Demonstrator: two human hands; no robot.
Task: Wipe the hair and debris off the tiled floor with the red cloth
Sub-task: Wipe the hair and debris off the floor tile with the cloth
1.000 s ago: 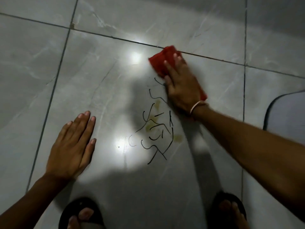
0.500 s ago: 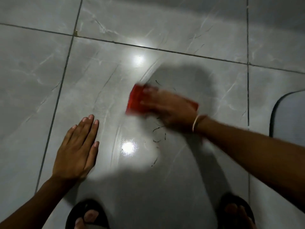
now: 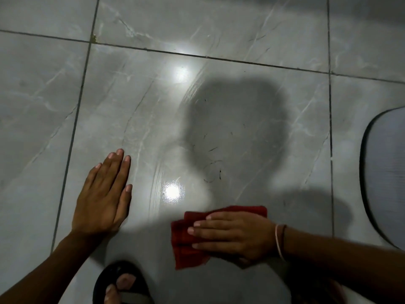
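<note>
Glossy grey tiled floor [image 3: 241,29] carries thin hair strands [image 3: 211,170], with the red cloth [image 3: 188,238] lying just nearer the viewer.

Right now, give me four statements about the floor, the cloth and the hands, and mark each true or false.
1. The right hand presses flat on the red cloth. True.
2. The left hand holds a second cloth. False: it lies bare and flat on the tiled floor.
3. A few hair strands remain on the tile beyond the cloth. True.
4. The cloth lies on the grey mat. False: the mat sits apart at the right edge, untouched by the cloth.
</note>
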